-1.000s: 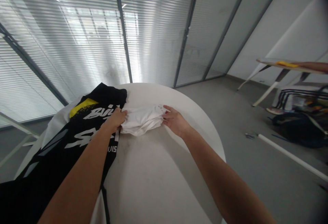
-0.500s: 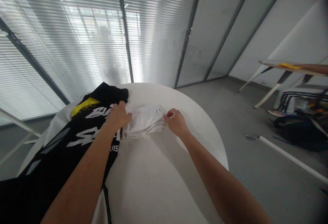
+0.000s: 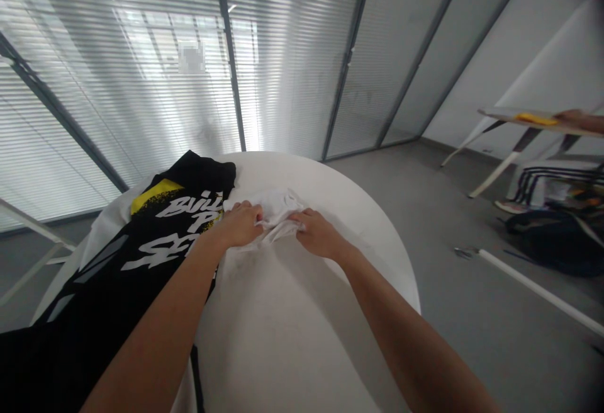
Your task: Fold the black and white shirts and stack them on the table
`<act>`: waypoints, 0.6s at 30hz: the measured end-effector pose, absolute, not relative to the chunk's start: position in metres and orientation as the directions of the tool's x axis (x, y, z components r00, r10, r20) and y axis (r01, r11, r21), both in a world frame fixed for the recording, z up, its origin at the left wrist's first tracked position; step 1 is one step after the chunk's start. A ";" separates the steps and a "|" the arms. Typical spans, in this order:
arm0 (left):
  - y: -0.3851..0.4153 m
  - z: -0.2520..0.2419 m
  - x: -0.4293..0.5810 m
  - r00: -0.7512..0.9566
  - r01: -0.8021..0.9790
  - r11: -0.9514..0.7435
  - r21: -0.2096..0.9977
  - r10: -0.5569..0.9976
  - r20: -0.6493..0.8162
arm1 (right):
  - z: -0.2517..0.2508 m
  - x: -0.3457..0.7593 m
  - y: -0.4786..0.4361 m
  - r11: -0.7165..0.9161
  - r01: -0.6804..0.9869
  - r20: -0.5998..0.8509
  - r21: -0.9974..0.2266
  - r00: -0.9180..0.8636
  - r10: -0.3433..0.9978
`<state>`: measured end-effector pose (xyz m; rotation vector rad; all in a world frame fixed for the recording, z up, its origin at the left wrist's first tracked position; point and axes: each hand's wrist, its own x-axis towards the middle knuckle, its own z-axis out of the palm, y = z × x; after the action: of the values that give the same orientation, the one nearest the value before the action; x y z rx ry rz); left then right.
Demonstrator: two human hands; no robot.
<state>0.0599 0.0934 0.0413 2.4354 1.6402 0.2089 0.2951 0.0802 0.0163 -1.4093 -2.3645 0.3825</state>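
Observation:
A folded white cloth garment point(image 3: 275, 204) lies in soft, rumpled layers on the round white table point(image 3: 287, 318). My left hand point(image 3: 241, 224) grips its left near part, fingers curled into the fabric. On its right side, my right hand point(image 3: 317, 233) pinches the edge with thumb and fingers. Under and beside my left forearm is a black garment point(image 3: 160, 233) with white lettering and a yellow patch, spread across the table's left side. What kind of garment the white one is, I cannot tell.
Glass panels with blinds point(image 3: 283, 54) stand behind the table. To the right are another table point(image 3: 509, 116) with something yellow on it and a person's hand point(image 3: 578, 120), a dark bag point(image 3: 552, 243) and a white pole point(image 3: 533, 287) on the floor.
My left hand has moved right and nearer, off the black garment's lettering and onto the white garment. My right hand has shifted slightly left and nearer. The white layers are now bunched between them.

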 end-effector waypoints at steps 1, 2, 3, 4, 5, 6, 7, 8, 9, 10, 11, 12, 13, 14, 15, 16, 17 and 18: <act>0.095 0.041 0.059 0.378 0.896 -0.371 0.245 0.926 0.020 | 0.014 0.294 0.081 0.458 0.796 0.161 -0.396 -0.431 0.888; 0.097 0.040 0.058 0.382 0.891 -0.378 0.253 0.923 0.034 | 0.013 0.293 0.082 0.446 0.806 0.161 -0.388 -0.418 0.894; 0.099 0.039 0.057 0.387 0.884 -0.386 0.263 0.921 0.050 | 0.011 0.293 0.083 0.433 0.817 0.161 -0.380 -0.403 0.901; 0.100 0.039 0.056 0.393 0.877 -0.395 0.275 0.917 0.066 | 0.009 0.292 0.084 0.424 0.825 0.160 -0.373 -0.393 0.906; 0.102 0.039 0.055 0.398 0.870 -0.404 0.284 0.914 0.079 | 0.007 0.292 0.085 0.418 0.832 0.162 -0.365 -0.385 0.909; 0.103 0.039 0.055 0.402 0.865 -0.410 0.290 0.911 0.089 | 0.006 0.292 0.085 0.414 0.837 0.169 -0.357 -0.378 0.910; 0.103 0.040 0.054 0.404 0.862 -0.414 0.294 0.909 0.096 | 0.005 0.292 0.085 0.412 0.841 0.181 -0.350 -0.371 0.911; 0.103 0.041 0.053 0.407 0.860 -0.417 0.295 0.908 0.099 | 0.004 0.292 0.085 0.414 0.843 0.199 -0.344 -0.366 0.909; 0.103 0.041 0.053 0.407 0.859 -0.417 0.298 0.908 0.099 | 0.004 0.292 0.085 0.422 0.840 0.223 -0.342 -0.364 0.905; 0.103 0.042 0.052 0.406 0.857 -0.416 0.303 0.909 0.099 | 0.005 0.293 0.084 0.438 0.831 0.247 -0.343 -0.370 0.895; 0.103 0.043 0.051 0.404 0.856 -0.414 0.310 0.909 0.098 | 0.006 0.294 0.084 0.462 0.814 0.269 -0.352 -0.384 0.883; 0.103 0.044 0.050 0.401 0.856 -0.409 0.317 0.911 0.094 | 0.007 0.294 0.084 0.485 0.792 0.281 -0.370 -0.402 0.871; 0.102 0.045 0.049 0.396 0.856 -0.402 0.324 0.914 0.088 | 0.008 0.295 0.085 0.501 0.769 0.281 -0.396 -0.418 0.864; 0.102 0.046 0.048 0.393 0.856 -0.397 0.330 0.916 0.083 | 0.009 0.295 0.085 0.507 0.750 0.271 -0.426 -0.428 0.862; 0.102 0.046 0.047 0.388 0.856 -0.392 0.337 0.918 0.081 | 0.010 0.295 0.085 0.502 0.737 0.258 -0.454 -0.430 0.865; 0.102 0.046 0.046 0.385 0.855 -0.388 0.344 0.919 0.080 | 0.011 0.296 0.086 0.492 0.729 0.248 -0.476 -0.425 0.870; 0.103 0.046 0.044 0.378 0.854 -0.381 0.354 0.922 0.080 | 0.012 0.296 0.086 0.481 0.726 0.244 -0.491 -0.415 0.876; 0.103 0.046 0.043 0.368 0.853 -0.372 0.366 0.926 0.083 | 0.013 0.296 0.086 0.474 0.724 0.248 -0.501 -0.404 0.880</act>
<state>0.0431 0.1029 0.0461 2.3705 1.5813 0.4017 0.2964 0.0856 0.0135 -1.3312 -2.2457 0.4349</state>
